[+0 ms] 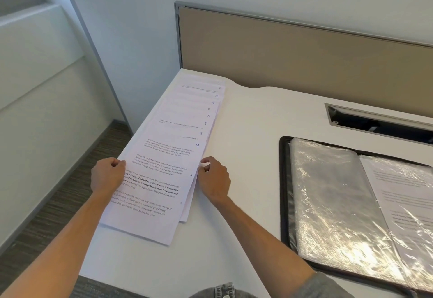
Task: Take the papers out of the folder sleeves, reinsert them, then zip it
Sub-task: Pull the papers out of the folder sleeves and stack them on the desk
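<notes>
Two hands work at one long overlapped row of papers [173, 147] laid along the left edge of a white desk [246, 133]; nine sheets show handwritten numbers 1 to 9 at their right corners, running from the far end toward the person, and about three or four more sheets lie nearer, their numbers not visible, so the full count cannot be told. The left hand [107, 175] has curled fingers pinching the left edge of the near sheets, and the right hand [214, 180] pinches the right edge of the same sheets, thumb and fingers closed narrowly on the paper. One folder [284, 204], black-edged with a zip running round it, lies open well apart on the right of the desk, cut off by the right and bottom borders. Its clear sleeves [328, 204] glare with reflected light, so how many there are is hard to make out; the left-hand one looks empty and one page [403, 194] with blurred print sits under plastic on the right. Print on the near sheets reads "Village life is a peaceful, close-knit, and nature-connected way of living. Defined by a slower pace, it is centered around strong community bonds"; the far sheets are too faint to read. One cable slot [379, 121] is partly cut off before one beige partition [293, 58].
</notes>
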`<state>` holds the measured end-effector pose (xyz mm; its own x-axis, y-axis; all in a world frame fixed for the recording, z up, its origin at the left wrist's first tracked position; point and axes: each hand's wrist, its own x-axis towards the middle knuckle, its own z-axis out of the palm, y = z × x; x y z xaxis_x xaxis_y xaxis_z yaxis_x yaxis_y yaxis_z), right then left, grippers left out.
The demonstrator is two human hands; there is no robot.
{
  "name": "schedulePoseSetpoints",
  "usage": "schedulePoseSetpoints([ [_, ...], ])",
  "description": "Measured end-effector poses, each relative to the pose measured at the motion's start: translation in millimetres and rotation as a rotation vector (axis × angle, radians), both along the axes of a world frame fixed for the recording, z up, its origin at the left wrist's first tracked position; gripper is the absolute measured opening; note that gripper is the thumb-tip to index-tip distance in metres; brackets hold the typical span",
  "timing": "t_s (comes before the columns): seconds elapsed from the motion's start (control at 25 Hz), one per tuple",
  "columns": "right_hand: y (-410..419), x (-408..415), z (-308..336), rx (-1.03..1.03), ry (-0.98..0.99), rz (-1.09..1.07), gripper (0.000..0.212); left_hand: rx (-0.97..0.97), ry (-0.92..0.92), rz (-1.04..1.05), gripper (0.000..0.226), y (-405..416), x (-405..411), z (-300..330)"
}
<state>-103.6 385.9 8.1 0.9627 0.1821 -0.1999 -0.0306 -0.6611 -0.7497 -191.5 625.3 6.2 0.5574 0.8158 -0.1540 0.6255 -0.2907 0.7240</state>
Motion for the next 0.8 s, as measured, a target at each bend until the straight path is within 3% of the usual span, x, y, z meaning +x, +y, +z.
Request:
schedulePoseSetpoints([
  [0.36, -18.4, 7.1, -1.6, -0.026, 0.037, 0.037, 0.025, 0.129, 0.128, 0.027, 0.018, -11.2, 3.9, 1.2],
  [0.6, -27.6, 8.2, -4.9, 0.013, 0.113, 0.264, 0.027, 0.146, 0.132, 0.063, 0.014, -22.9, 6.0, 3.1],
  [0.8, -34.4, 9.4, -11.0, 0.073, 0.121, 0.301, 0.027, 0.15, 0.149, 0.074, 0.018, -25.9, 7.2, 3.6],
])
